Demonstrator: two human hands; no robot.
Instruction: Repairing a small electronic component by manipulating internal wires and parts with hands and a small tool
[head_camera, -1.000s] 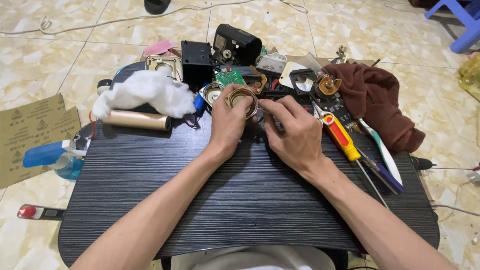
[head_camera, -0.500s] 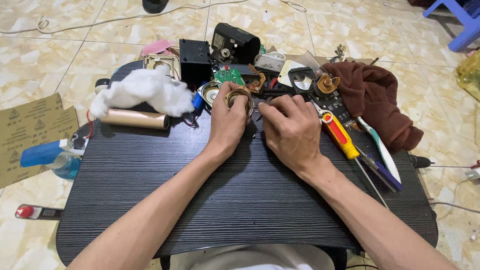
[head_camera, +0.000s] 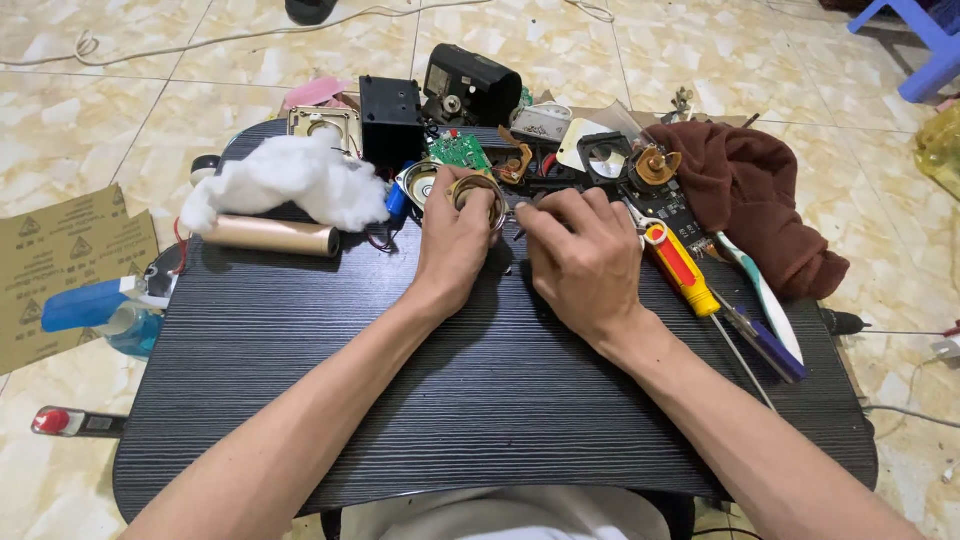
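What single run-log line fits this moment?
left hand: holds round metal part | right hand: beside it, pinching something small | surface: black table

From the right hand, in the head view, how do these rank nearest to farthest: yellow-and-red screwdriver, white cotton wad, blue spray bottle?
1. Yellow-and-red screwdriver, just right of the right hand.
2. White cotton wad, far left on the table.
3. Blue spray bottle, on the floor, left.

You're working in bright, even light with no hard shadows; only a soft, short shadow sits under your left hand (head_camera: 455, 240) and right hand (head_camera: 580, 262) on the dark table (head_camera: 480, 420). The floor tiles (head_camera: 90, 120) in the upper left of the frame show a mild sheen. Focus is sharp at centre. Lines bow slightly toward the edges, and your forearms at the bottom look a little soft.
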